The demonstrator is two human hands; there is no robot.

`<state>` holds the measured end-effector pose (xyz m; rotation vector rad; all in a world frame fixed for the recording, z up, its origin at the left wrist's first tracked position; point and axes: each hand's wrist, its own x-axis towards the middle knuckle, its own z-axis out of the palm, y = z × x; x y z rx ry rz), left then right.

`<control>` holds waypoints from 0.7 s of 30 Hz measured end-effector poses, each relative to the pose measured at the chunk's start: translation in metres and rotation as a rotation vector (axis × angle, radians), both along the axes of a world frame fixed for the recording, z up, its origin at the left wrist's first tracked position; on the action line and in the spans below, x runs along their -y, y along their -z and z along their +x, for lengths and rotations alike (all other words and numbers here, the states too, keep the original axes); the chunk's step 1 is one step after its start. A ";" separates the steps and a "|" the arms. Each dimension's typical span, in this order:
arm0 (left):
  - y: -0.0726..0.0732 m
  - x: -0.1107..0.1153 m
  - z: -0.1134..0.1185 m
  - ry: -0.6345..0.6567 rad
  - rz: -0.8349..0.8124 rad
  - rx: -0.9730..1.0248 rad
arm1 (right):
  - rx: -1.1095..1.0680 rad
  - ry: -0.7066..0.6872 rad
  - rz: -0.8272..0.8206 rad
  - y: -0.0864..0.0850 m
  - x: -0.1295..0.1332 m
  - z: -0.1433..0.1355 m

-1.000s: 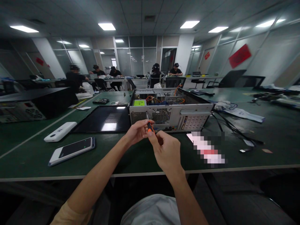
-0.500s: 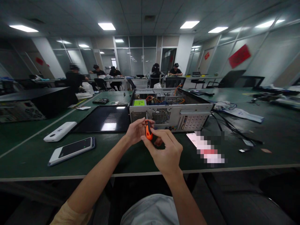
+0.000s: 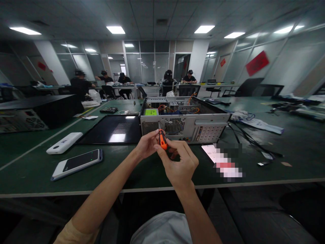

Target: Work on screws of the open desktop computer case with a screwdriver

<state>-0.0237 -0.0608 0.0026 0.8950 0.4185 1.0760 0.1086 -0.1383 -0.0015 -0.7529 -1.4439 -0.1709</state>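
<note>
An orange and black screwdriver (image 3: 163, 139) is held at its handle between the thumb and fingers of my right hand (image 3: 181, 164). Its thin shaft points up and away, in front of the case. My left hand (image 3: 147, 145) is closed around the front of the screwdriver, its fingertips by the shaft and partly hidden behind the handle. Just beyond both hands, an open computer case (image 3: 189, 126) lies on its side, its metal rear panel with vents and slots facing me. Wires and a green-labelled part (image 3: 151, 112) show inside it.
A black side panel (image 3: 101, 130) lies left of the case. Nearer stand a white power bank (image 3: 64, 143) and a white device with a dark screen (image 3: 76, 164). To the right are a lit phone (image 3: 209, 150), black cables (image 3: 251, 140) and a glove (image 3: 240, 115). Another case (image 3: 48, 112) stands far left.
The screwdriver has tilted, its handle end swinging slightly right and towards me. My right fingers have shifted a little with it, and my left hand stays at its front.
</note>
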 end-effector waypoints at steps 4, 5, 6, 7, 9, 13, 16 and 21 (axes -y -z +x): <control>0.000 0.001 0.000 -0.007 0.007 -0.006 | 0.012 0.004 0.022 0.000 -0.002 0.000; 0.000 0.001 0.001 -0.010 0.003 -0.007 | 0.016 0.010 0.024 0.000 -0.002 0.000; 0.000 0.001 0.001 -0.012 -0.003 -0.009 | 0.021 0.016 0.027 -0.001 -0.002 0.000; 0.000 0.000 0.001 -0.013 -0.011 -0.009 | 0.026 0.021 0.029 -0.001 -0.002 0.000; -0.001 0.000 0.001 -0.016 -0.033 -0.003 | 0.033 0.030 0.033 -0.003 -0.002 0.001; -0.002 0.001 0.002 -0.012 -0.066 0.002 | 0.045 0.043 0.052 -0.005 -0.002 0.001; -0.002 0.001 0.004 -0.021 -0.043 -0.013 | 0.032 0.023 0.071 -0.003 -0.004 0.002; -0.001 0.001 0.009 -0.119 -0.003 0.006 | 0.032 -0.033 0.076 0.001 -0.008 0.002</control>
